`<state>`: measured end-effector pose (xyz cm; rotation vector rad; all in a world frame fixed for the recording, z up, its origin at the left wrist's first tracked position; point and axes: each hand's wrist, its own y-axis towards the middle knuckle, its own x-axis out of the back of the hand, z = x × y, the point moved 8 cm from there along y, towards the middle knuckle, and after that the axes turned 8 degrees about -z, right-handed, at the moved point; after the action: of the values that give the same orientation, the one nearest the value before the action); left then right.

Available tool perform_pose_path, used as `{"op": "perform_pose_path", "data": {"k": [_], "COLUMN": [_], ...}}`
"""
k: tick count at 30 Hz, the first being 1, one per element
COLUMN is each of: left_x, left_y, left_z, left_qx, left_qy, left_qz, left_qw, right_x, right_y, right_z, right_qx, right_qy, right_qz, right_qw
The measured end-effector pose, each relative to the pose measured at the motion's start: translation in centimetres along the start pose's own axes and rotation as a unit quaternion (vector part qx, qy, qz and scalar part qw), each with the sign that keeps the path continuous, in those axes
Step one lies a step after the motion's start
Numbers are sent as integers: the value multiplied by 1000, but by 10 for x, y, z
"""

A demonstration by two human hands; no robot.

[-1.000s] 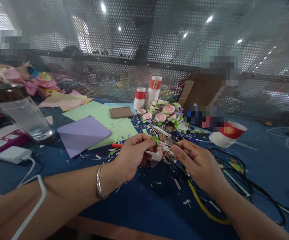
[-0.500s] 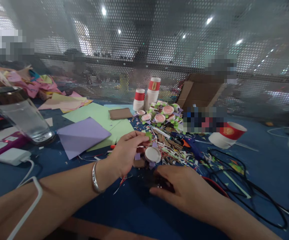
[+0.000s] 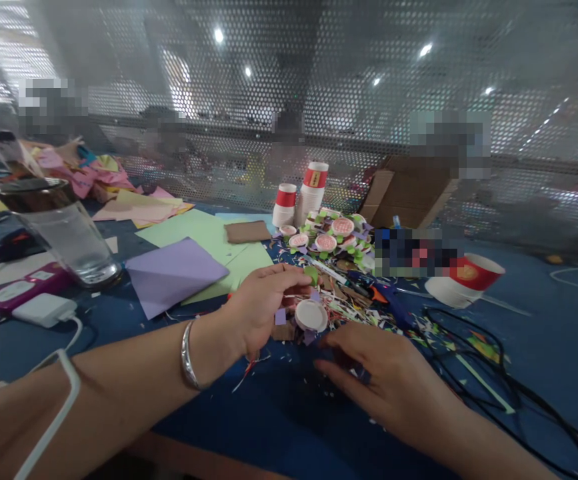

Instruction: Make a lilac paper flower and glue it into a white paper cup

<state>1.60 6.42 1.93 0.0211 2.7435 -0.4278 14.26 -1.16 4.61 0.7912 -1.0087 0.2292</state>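
My left hand [image 3: 269,300], a silver bangle at its wrist, pinches a small green paper piece [image 3: 311,275] between thumb and fingertips. Just below those fingertips lies a round white disc [image 3: 311,315] with small purple paper squares [image 3: 280,317] around it and a bit of brown cardboard beside it. My right hand [image 3: 373,367] hovers to the right of the disc, its thumb and fingers apart with nothing seen between them. Paper scraps [image 3: 353,303] in many colours are strewn behind the disc.
Behind the scraps are a pile of decorated discs [image 3: 343,227] and stacked paper cups [image 3: 311,193]. Purple paper [image 3: 176,273] and a glass bottle [image 3: 76,233] stand left. Black cables [image 3: 493,373], a glue gun [image 3: 393,303] and a tilted cup [image 3: 469,280] are right.
The whole view has shifted slightly, so things appear a little further right and lower. My left hand still pinches the green piece; my right hand's fingers look slightly further apart.
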Motion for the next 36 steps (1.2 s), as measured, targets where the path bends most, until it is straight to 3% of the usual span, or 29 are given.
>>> {"op": "perform_pose_path", "data": {"k": [5, 9, 20, 31, 36], "left_x": [-5, -15, -14, -24, -22], "left_y": [-18, -30, -34, -22, -15], "left_z": [13, 33, 54, 46, 41], "left_qx": [54, 95, 152, 90, 63], "left_qy": [-2, -46, -95, -8, 19], "left_qz": [-19, 0, 28, 159, 152], "left_qw": [998, 994, 983, 983, 986], "right_x": [26, 31, 29, 27, 26], "right_y": [-2, -5, -4, 3, 5], "right_z": [4, 7, 7, 0, -3], "right_qx": [33, 67, 93, 50, 22], "right_qy": [-50, -99, -107, 24, 40], "right_qz": [-150, -184, -178, -163, -159], "right_qw": [987, 976, 974, 985, 986]}}
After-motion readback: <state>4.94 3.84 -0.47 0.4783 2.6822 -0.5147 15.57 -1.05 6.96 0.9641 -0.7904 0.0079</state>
